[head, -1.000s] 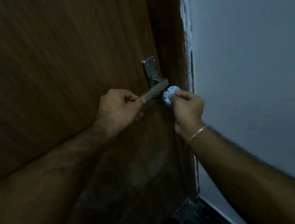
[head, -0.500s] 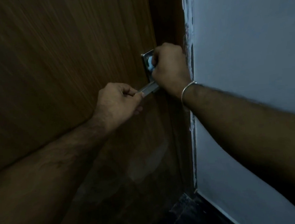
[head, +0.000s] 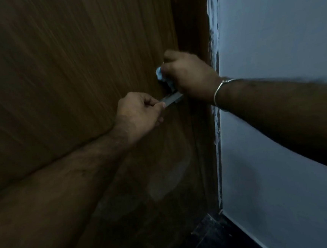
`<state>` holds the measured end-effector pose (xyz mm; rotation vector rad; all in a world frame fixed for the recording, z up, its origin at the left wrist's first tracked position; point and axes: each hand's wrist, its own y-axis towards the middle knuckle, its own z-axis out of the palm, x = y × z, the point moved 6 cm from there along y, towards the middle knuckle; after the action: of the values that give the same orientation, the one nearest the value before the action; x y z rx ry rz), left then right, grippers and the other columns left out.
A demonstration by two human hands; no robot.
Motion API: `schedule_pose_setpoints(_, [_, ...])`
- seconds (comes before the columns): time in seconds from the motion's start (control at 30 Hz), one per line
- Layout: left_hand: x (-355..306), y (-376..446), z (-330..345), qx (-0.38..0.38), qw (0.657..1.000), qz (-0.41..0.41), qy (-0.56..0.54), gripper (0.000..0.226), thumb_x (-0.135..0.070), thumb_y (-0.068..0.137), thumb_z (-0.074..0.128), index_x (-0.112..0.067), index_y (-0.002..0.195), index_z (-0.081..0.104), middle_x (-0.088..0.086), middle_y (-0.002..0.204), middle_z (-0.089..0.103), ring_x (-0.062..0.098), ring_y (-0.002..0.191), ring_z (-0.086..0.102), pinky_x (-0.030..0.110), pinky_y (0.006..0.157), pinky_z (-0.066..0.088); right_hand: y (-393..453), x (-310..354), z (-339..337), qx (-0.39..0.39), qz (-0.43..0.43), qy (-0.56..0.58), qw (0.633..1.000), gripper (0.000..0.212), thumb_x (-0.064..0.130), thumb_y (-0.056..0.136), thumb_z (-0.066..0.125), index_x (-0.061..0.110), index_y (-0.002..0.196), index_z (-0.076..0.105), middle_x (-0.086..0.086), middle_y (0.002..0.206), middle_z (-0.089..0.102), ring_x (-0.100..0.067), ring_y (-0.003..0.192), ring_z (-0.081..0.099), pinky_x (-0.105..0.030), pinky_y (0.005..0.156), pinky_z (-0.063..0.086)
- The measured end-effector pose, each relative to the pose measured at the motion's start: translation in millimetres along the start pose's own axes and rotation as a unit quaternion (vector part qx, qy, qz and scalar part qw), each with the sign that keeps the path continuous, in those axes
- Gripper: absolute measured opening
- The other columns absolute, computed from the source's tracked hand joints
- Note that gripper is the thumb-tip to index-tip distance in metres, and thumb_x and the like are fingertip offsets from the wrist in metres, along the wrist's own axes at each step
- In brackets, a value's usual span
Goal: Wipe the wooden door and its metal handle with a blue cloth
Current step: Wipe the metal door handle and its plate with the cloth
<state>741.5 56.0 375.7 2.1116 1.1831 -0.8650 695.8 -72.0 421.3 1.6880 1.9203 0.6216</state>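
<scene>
A dark wooden door fills the left side and carries a metal lever handle, mounted near its right edge. Below, a strip of dark floor, possibly tiled, meets a pale wall

Dim light. A pale grey-blue wall fills the right side, its paint ragged along the dark wooden door frame. Dark floor shows below.

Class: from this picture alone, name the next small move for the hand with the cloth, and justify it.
Probably slide the cloth down onto the lever. The right hand presses it on the plate above, while the left hand steadies the lever's bare end.
</scene>
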Motion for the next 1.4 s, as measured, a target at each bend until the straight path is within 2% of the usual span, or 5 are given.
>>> schedule_pose_setpoints(0.6, [-3.8, -4.2, -7.0, 0.025, 0.996, 0.044, 0.074, 0.016, -0.029, 0.097, 0.062, -0.021, 0.108, 0.07, -0.006, 0.094, 0.07, 0.004, 0.08, 0.069, 0.017, 0.057, 0.052, -7.5, -35.9, 6.6, 0.093, 0.278, 0.086, 0.952, 0.039, 0.012, 0.085, 0.068, 0.008, 0.122, 0.056, -0.016, 0.134, 0.05, -0.032, 0.116, 0.055, -0.035, 0.097, 0.048])
schedule_pose_setpoints(0.83, [7.5, 1.0, -3.3, 0.004, 0.999, -0.011, -0.047, 0.01, -0.017, 0.096, 0.065, -0.015, 0.1, 0.074, 0.003, 0.091, 0.075, 0.007, 0.073, 0.071, 0.021, 0.063, 0.057, -45.8, 38.2, 21.0, -0.105, 0.248, 0.232, 0.935, 0.02, 0.003, 0.08, 0.067, 0.012, 0.097, 0.066, -0.007, 0.111, 0.059, -0.02, 0.101, 0.058, -0.03, 0.088, 0.052])
schedule_pose_setpoints(1.0, [5.6, -3.5, -4.9, 0.019, 0.997, -0.028, -0.067, 0.01, -0.014, 0.096, 0.063, -0.015, 0.1, 0.072, 0.004, 0.096, 0.074, 0.011, 0.083, 0.074, 0.024, 0.069, 0.061, -80.5, -20.9, 30.2, -0.248, 0.439, 0.361, 0.785, 0.022, -0.003, 0.085, 0.062, 0.017, 0.092, 0.067, -0.001, 0.109, 0.067, -0.01, 0.097, 0.061, -0.006, 0.077, 0.05])
schedule_pose_setpoints(1.3, [8.5, -0.4, -8.8, 0.018, 0.993, -0.07, -0.089, 0.023, -0.034, 0.101, 0.054, -0.021, 0.096, 0.072, 0.002, 0.102, 0.075, 0.016, 0.096, 0.071, 0.035, 0.087, 0.057, -95.8, 56.9, 79.6, -0.081, 0.318, 0.431, 0.84, 0.02, 0.005, 0.088, 0.061, 0.019, 0.101, 0.068, 0.003, 0.115, 0.062, 0.0, 0.097, 0.054, -0.016, 0.087, 0.052])
schedule_pose_setpoints(1.4, [3.9, 3.7, -15.8, 0.004, 0.992, -0.077, -0.095, 0.023, -0.037, 0.103, 0.051, -0.023, 0.099, 0.069, -0.001, 0.106, 0.072, 0.016, 0.098, 0.069, 0.034, 0.086, 0.054, -115.9, 3.6, 46.1, -0.262, 0.422, 0.388, 0.776, 0.023, 0.002, 0.087, 0.062, 0.017, 0.104, 0.069, 0.0, 0.111, 0.065, -0.007, 0.098, 0.061, -0.012, 0.087, 0.052])
